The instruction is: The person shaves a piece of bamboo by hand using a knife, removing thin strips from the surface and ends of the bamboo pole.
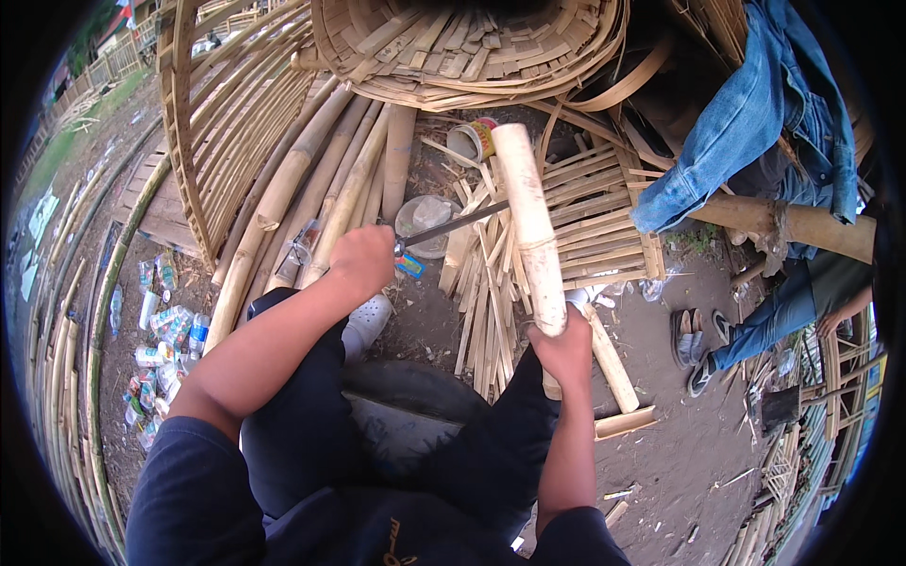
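Note:
My left hand (364, 260) is closed round the handle of a long-bladed knife (451, 226), its dark blade pointing right. In my right hand (564, 347) is the lower end of a thick pale bamboo piece (530, 222), tilted slightly left at its top. The blade's far end meets the left edge of the bamboo; whether it bites in or only overlaps it, I cannot tell. Beneath both lies a pile of split bamboo strips (486, 292). Left of the pile, near the knife handle, sits a round grey container (427, 219) with a pale lump in it.
Long bamboo poles (311, 203) lean at the left, beside a slatted bamboo frame (184, 123). A large woven basket (472, 57) stands ahead. Plastic bottles (170, 330) litter the left ground. A denim garment (746, 113) hangs at right, near another person's legs (769, 311).

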### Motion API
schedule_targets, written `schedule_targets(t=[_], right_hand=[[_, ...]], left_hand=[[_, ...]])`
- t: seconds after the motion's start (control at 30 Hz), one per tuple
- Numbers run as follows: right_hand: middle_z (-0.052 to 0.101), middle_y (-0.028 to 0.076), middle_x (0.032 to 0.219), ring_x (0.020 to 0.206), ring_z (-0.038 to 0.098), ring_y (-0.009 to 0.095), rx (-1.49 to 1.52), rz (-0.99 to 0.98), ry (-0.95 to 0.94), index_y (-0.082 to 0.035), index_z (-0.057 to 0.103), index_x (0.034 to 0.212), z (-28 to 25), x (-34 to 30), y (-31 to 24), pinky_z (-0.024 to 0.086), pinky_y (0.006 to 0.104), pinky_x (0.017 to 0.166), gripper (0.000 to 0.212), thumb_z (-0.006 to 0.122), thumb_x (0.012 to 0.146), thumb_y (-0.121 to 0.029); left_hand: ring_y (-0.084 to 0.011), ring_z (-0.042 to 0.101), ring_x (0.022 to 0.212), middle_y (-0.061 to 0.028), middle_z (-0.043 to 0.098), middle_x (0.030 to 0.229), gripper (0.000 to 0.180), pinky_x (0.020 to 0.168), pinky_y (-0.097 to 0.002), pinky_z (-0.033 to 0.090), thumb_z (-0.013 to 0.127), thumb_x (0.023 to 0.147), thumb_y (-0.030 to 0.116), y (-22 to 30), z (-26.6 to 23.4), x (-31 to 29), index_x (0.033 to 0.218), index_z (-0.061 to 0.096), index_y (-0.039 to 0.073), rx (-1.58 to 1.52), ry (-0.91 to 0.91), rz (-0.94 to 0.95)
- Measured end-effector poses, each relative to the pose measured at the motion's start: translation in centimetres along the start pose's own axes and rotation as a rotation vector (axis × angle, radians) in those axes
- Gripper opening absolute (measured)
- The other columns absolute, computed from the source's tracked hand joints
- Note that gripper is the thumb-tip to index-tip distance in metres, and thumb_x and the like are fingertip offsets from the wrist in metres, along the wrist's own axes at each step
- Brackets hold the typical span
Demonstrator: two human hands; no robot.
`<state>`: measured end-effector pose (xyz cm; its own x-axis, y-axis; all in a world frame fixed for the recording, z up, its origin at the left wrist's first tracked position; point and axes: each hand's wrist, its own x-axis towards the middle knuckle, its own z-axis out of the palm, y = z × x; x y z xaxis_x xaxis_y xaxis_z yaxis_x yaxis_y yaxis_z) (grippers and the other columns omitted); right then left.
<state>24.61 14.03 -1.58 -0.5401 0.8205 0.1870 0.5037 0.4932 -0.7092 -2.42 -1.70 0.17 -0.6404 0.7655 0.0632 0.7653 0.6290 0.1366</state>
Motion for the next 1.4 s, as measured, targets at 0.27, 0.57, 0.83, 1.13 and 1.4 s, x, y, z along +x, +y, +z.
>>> schedule_targets(t=[0.27,0.57,0.83,1.13,1.4], right_hand=[[0.061,0.006,0.07,0.062,0.061,0.015,0.663,-0.315,0.489,0.001,0.06,0.077,-1.0,-0.5,-3.6,0.05,0.0293,0.061,0.013,0.067,0.066,0.005],[0.069,0.023,0.084,0.085,0.068,0.037,-0.124,0.092,-0.034,0.002,0.069,0.087,4.4,0.8,-1.0,0.054,0.0419,0.079,0.032,0.071,0.063,-0.02],[0.069,0.023,0.084,0.084,0.068,0.038,-0.216,0.151,-0.113,0.002,0.069,0.084,4.2,1.2,1.3,0.054,0.0413,0.078,0.029,0.07,0.064,-0.019],[0.06,0.008,0.071,0.061,0.059,0.018,0.543,-0.332,0.326,0.002,0.056,0.079,-3.9,1.1,-7.6,0.051,0.0306,0.062,0.013,0.066,0.07,0.004],[0.067,0.028,0.086,0.088,0.067,0.041,-0.261,0.19,-0.095,0.004,0.069,0.091,8.0,1.0,5.2,0.053,0.0442,0.081,0.04,0.072,0.062,-0.024]], left_hand=[[-0.035,0.069,0.085,-0.0216,0.068,0.088,0.014,0.075,-0.0417,0.057,0.059,0.078,0.008,-1.5,0.9,0.4,0.087,0.067,0.001,-0.025,0.033,-0.02],[-0.0362,0.069,0.084,-0.0219,0.067,0.087,0.014,0.075,-0.043,0.056,0.058,0.078,0.007,-2.2,1.8,-0.1,0.087,0.066,0.0,-0.101,0.054,-0.049],[-0.0328,0.069,0.089,-0.0185,0.068,0.094,0.015,0.076,-0.04,0.057,0.057,0.082,0.008,-0.3,1.1,-1.0,0.091,0.067,0.002,-0.091,-0.026,-0.057],[-0.0344,0.07,0.081,-0.0205,0.068,0.085,0.013,0.071,-0.0417,0.057,0.057,0.079,0.008,-1.3,1.6,-1.5,0.086,0.066,0.0,-0.118,0.015,-0.034],[-0.0288,0.07,0.092,-0.0147,0.07,0.098,0.017,0.075,-0.0383,0.058,0.058,0.085,0.009,-1.1,2.7,-1.2,0.096,0.069,0.005,-0.03,-0.093,-0.077]])
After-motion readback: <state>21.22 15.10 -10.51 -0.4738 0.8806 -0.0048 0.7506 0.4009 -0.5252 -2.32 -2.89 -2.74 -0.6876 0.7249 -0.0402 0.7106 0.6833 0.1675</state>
